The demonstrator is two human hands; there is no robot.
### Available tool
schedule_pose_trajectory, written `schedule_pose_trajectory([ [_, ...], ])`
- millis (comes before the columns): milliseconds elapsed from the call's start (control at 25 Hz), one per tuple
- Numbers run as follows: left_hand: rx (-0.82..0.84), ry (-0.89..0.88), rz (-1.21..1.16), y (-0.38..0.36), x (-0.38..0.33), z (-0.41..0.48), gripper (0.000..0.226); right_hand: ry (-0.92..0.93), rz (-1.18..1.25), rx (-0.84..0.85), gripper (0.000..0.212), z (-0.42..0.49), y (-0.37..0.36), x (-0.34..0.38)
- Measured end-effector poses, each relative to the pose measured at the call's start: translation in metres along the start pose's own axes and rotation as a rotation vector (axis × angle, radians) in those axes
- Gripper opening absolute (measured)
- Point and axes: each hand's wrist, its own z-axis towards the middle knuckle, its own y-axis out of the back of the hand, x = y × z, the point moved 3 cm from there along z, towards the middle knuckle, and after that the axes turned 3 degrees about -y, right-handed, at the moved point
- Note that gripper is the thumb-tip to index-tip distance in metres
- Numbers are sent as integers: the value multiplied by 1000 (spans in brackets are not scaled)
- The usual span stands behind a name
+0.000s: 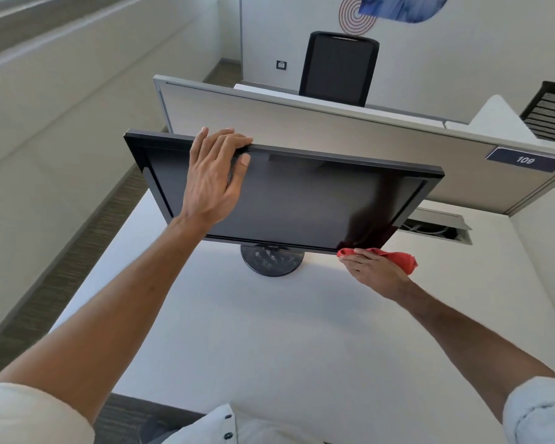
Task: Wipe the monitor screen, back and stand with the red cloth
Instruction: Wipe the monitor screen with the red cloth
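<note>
A black monitor (302, 200) with a dark screen stands on a round black stand (271, 262) on the white desk (253, 331). My left hand (213, 177) grips the monitor's top edge left of centre, fingers curled over the bezel and thumb on the screen. Under the screen's lower right corner, my right hand (374, 272) holds the red cloth (398, 256) against the bottom bezel. Most of the cloth is bunched behind my fingers. The monitor's back is hidden.
A grey partition (334, 129) with a "109" label (525, 159) runs behind the monitor. An open cable hatch (436, 227) lies at the desk's back right. A black chair (338, 67) stands beyond the partition, and carpeted floor lies left of the desk.
</note>
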Motion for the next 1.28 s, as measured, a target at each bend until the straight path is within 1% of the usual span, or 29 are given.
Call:
schedule_pose_trajectory([
  [80,0,11,7,0,-1,0,30,-90,134,-5,69,-8,-4,6],
  [200,23,18,29,0,-3,0,32,-287,530,-147,73,-16,-3,39],
  [280,50,10,42,1,-2,1,33,-456,821,-258,67,-11,11,72],
  [360,79,-10,56,4,-1,1,35,-634,1045,-311,65,10,30,101],
  [480,122,-54,73,10,1,2,40,-757,1212,-337,70,56,62,124],
  [560,141,-79,89,15,7,2,42,-840,1302,-311,74,82,76,130],
  [640,136,-82,137,23,19,0,42,-938,1362,-287,75,102,80,134],
  [760,109,-60,208,41,49,-4,41,-1031,1297,-254,57,122,67,146],
  [840,110,-51,234,53,67,-6,42,-1077,1253,-221,61,130,57,160],
  [920,120,-65,239,58,78,-8,43,-1065,1241,-213,66,138,54,172],
  [1000,115,-76,232,57,79,-9,43,-1025,1199,-266,63,146,59,178],
  [1040,105,-76,230,55,77,-9,43,-1032,1202,-282,63,152,62,177],
  [1160,72,-59,228,50,74,-8,41,-1136,1293,-294,64,162,74,175],
  [1200,66,-54,228,49,74,-8,41,-1131,1289,-308,65,164,79,177],
  [1280,58,-52,232,48,74,-9,41,-1046,1273,-324,66,171,91,186],
])
